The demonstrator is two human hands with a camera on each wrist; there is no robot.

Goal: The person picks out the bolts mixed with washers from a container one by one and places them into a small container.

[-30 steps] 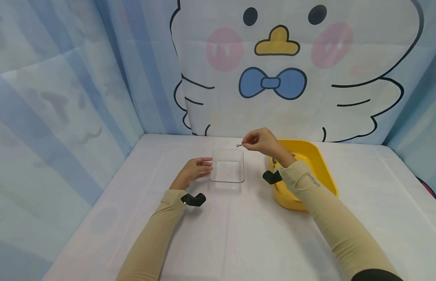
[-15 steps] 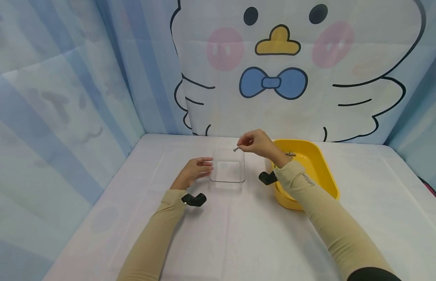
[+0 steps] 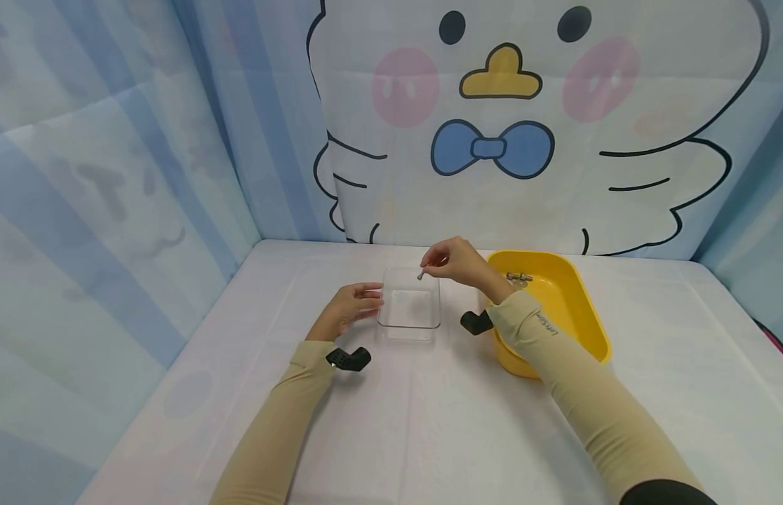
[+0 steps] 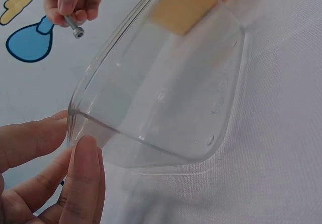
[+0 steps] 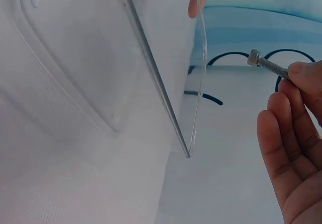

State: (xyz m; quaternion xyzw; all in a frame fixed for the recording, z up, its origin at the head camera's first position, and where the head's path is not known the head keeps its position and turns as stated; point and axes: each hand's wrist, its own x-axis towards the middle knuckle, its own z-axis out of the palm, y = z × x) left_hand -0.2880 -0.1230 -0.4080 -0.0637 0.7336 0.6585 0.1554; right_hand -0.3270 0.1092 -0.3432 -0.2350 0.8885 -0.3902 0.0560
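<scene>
A clear plastic box (image 3: 409, 327) stands on the white table. My left hand (image 3: 350, 308) rests its fingers on the outside of the box's left wall, fingertips right at the rim in the left wrist view. Pinched between the thumb and forefinger of my right hand (image 3: 457, 263) is a small silver bolt (image 5: 269, 65), threaded, with a round socket head. The bolt's head (image 4: 78, 32) points away from the fingertips, angled down. In the head view the bolt overlaps the far right corner of the box. The box holds nothing that shows.
To the right of the box sits a yellow tray (image 3: 584, 308) with some metal bolts (image 3: 520, 277) near its far left side; my right forearm crosses over its left edge. A printed curtain (image 3: 492, 203) rises behind the table's far edge.
My right hand has moved left and slightly down with the bolt, from beside the tray to over the box's far corner. The bolt now tips downward. My left hand has stayed put.
</scene>
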